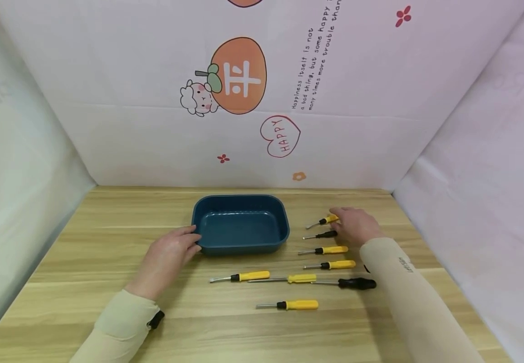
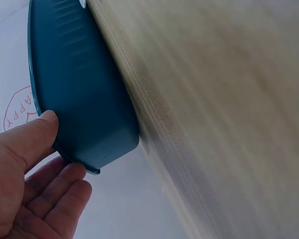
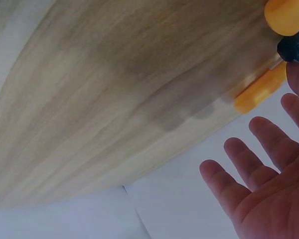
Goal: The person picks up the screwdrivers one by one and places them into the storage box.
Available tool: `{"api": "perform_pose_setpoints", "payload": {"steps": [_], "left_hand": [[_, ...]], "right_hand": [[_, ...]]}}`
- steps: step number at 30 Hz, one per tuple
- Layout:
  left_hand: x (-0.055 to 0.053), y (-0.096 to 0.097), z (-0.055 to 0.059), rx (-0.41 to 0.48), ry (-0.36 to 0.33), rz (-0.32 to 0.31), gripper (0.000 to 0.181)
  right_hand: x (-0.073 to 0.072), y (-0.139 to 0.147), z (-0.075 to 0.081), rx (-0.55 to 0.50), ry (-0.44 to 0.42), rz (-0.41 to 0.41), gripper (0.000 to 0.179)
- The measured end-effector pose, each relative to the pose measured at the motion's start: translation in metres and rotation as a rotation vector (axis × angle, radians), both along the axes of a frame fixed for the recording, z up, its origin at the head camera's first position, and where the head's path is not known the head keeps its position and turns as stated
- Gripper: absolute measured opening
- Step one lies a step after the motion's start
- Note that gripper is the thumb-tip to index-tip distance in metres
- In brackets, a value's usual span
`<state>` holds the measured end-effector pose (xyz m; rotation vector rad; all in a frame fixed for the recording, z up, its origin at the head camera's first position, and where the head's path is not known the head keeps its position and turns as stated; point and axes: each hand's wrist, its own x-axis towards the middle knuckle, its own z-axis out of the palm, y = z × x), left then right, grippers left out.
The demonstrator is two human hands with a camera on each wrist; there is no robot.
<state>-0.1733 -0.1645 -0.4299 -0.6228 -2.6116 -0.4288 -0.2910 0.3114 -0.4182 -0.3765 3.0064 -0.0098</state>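
Observation:
A dark blue rectangular tub (image 1: 241, 249) stands on the table. My left hand (image 1: 168, 254) holds its left rim near the front corner; in the left wrist view the thumb (image 2: 42, 122) lies against the outer wall at the rim. My right hand (image 1: 357, 224) is at the farthest yellow-handled screwdriver (image 1: 332, 219), thumb and forefinger close by the handle, other fingers (image 3: 219, 181) spread out. Just in front of it lies a small black-handled screwdriver (image 1: 327, 234), its handle end at the hand.
Nearer me lie several yellow-handled screwdrivers (image 1: 334, 250) and a larger black-handled screwdriver (image 1: 357, 284), its shaft tip beside a yellow handle (image 1: 301, 278). One more yellow-handled screwdriver (image 1: 301, 305) is closest to me. A printed white cloth (image 1: 343, 151) backs the wooden table (image 1: 225, 327).

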Motion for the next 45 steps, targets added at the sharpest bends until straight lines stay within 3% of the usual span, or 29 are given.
{"api": "perform_pose_setpoints", "payload": {"steps": [15,28,45], "left_hand": [[0.004,-0.007,0.003,0.047,-0.068,0.023,0.027],[0.002,-0.004,0.002,0.043,-0.068,0.016,0.028],[0.001,-0.001,0.003,0.041,-0.07,0.022,0.027]], "right_hand": [[-0.01,-0.003,-0.001,-0.02,-0.042,-0.006,0.055],[-0.016,-0.002,-0.008,-0.017,-0.059,-0.01,0.042],[-0.014,-0.003,-0.003,0.036,-0.02,0.008,0.037]]}}
